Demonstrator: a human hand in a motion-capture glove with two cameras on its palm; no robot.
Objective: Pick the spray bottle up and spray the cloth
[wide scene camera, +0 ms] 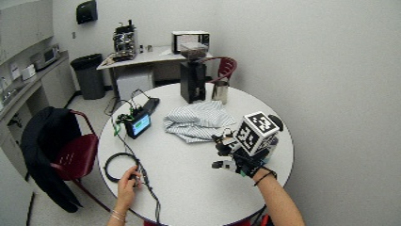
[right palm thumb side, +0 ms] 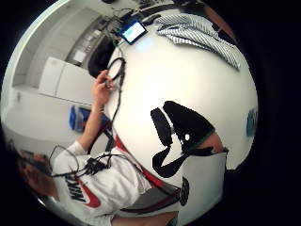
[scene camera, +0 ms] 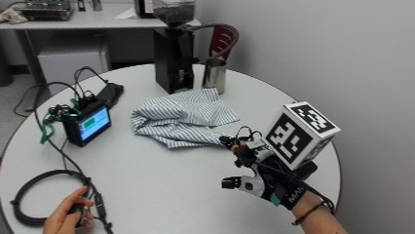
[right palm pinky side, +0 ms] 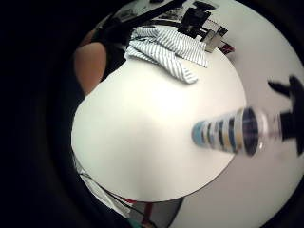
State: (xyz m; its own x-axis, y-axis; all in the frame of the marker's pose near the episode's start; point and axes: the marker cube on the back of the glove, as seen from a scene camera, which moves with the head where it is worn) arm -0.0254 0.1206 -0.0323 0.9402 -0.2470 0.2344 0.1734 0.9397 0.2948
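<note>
White table [scene camera: 162, 185]: spray bottle [right palm pinky side: 228, 133] near fingers [right palm pinky side: 285, 88].

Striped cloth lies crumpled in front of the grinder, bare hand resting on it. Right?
Not quite. The bare hand is not on the striped cloth; it holds the black cable loop near the table's near edge, well apart from the cloth. The cloth does lie crumpled in front of the grinder. The outside view shows this.
</note>
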